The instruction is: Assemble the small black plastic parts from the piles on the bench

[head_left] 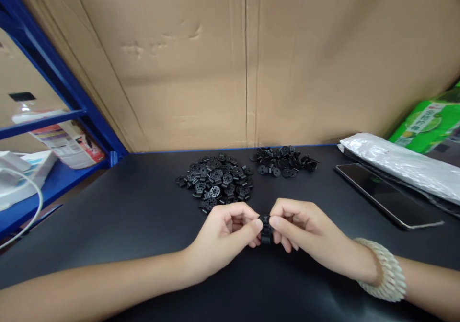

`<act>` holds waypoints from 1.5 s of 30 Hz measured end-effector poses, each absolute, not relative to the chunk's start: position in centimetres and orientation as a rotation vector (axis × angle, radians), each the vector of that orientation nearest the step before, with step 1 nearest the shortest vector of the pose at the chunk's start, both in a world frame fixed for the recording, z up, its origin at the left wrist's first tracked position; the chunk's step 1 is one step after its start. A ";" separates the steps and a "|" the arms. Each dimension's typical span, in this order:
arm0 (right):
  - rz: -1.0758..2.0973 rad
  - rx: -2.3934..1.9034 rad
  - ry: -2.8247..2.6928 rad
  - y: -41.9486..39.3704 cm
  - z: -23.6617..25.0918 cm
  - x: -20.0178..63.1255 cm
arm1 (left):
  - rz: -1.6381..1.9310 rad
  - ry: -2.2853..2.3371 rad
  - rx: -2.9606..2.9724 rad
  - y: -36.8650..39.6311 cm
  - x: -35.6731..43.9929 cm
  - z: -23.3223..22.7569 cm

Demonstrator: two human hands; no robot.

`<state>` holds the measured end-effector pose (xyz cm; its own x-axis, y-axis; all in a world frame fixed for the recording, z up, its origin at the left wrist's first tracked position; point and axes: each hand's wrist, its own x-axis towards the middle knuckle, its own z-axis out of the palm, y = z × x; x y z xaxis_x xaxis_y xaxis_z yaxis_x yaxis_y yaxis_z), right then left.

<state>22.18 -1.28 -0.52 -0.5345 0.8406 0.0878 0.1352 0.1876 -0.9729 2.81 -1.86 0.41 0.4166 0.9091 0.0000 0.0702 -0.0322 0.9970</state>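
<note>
Between both hands, a small round black plastic part (266, 226) with a tab at its lower side is pinched above the table. My left hand (230, 231) grips its left edge with thumb and forefinger, the other fingers curled behind. On the opposite edge, my right hand (305, 224) pinches it the same way; a pale coiled band (386, 269) circles that wrist. Just beyond my left hand lies a large pile of round black plastic parts with holes (219, 180). Farther back to the right is a smaller heap of thin black discs and pieces (283, 161).
A phone (384, 192) lies at the right of the black table (143, 216), beside a silvery plastic package (406, 164) and a green pack (424, 125). Cardboard (187, 73) walls off the back. On the left, a blue shelf frame (61, 63) holds a bottle (68, 142) and a white cable (38, 202).
</note>
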 end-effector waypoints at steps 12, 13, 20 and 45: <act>1.359 -0.932 -1.840 -1.2 -0.5 22.3 | 0.864 0.905 1.484 -2.2 2.6 0.8; 1.376 -0.922 -1.833 -1.1 -0.5 22.4 | 0.887 0.922 1.532 -2.1 2.5 1.2; 1.395 -0.996 -1.777 -0.6 -0.3 22.7 | 1.285 1.338 2.013 2.7 -2.2 5.6; 1.449 -0.981 -1.738 -0.3 -0.4 22.4 | 0.257 0.996 2.823 11.6 -1.8 9.0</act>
